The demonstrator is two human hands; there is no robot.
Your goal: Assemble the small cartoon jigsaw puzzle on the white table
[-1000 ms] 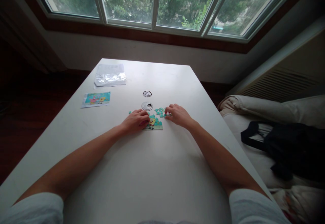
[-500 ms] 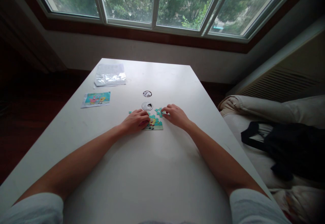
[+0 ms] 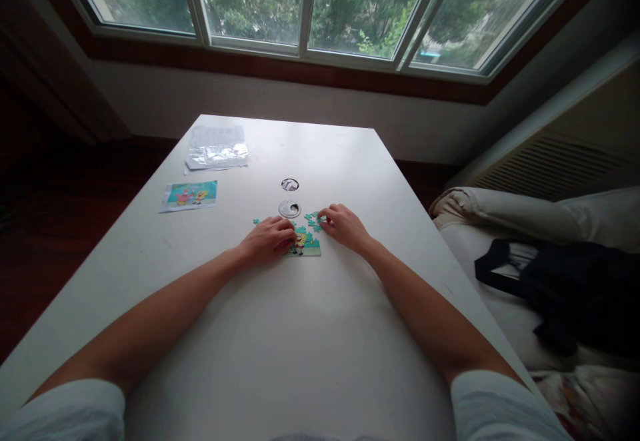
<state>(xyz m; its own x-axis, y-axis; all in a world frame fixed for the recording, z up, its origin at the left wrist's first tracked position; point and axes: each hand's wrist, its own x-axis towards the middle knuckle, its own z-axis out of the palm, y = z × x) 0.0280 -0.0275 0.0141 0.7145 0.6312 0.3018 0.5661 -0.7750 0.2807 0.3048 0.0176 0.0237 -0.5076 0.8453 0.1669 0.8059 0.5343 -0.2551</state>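
A small, partly assembled teal jigsaw puzzle (image 3: 306,244) with a yellow cartoon figure lies in the middle of the white table (image 3: 280,334). My left hand (image 3: 266,238) rests on the puzzle's left edge with curled fingers pressing on it. My right hand (image 3: 343,226) is just right of the puzzle, fingers curled and pinched over the loose teal pieces (image 3: 314,218); what it holds is too small to make out. A few stray pieces lie near the left hand (image 3: 256,222).
A picture card (image 3: 190,195) and a clear plastic bag (image 3: 217,148) lie at the table's far left. A round lid (image 3: 289,209) and a round cable hole (image 3: 289,184) sit beyond the puzzle. A bed with a black bag (image 3: 565,288) stands to the right.
My right hand has slid a little to the left, closer to the loose pieces and the puzzle. My left hand has stayed in place.
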